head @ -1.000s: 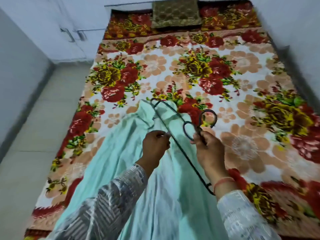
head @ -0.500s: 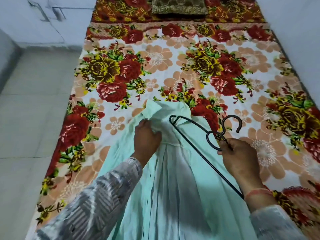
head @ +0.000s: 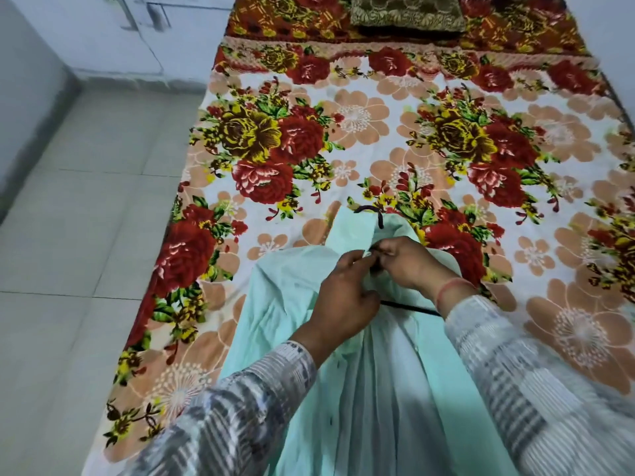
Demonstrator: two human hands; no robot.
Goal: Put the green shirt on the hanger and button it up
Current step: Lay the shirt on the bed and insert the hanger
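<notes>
The pale green shirt [head: 285,304] lies flat on the bed, collar end away from me. A black wire hanger [head: 369,211] is inside it; its hook sticks out past the collar and a piece of its bar shows lower down between my wrists. My left hand [head: 343,300] and my right hand [head: 409,262] meet just below the collar. Both pinch the shirt's front edges together at the top. What lies between my fingertips is too small to make out.
The bed carries a floral bedsheet [head: 378,132] in red, yellow and peach. A dark gold cushion [head: 405,12] sits at the far end. Pale floor tiles [head: 86,235] run along the left, with white cabinet doors [head: 144,29] beyond.
The hanger has gone from my right hand, held above the shirt, to inside the shirt with only its hook out. Both hands have come together at the collar.
</notes>
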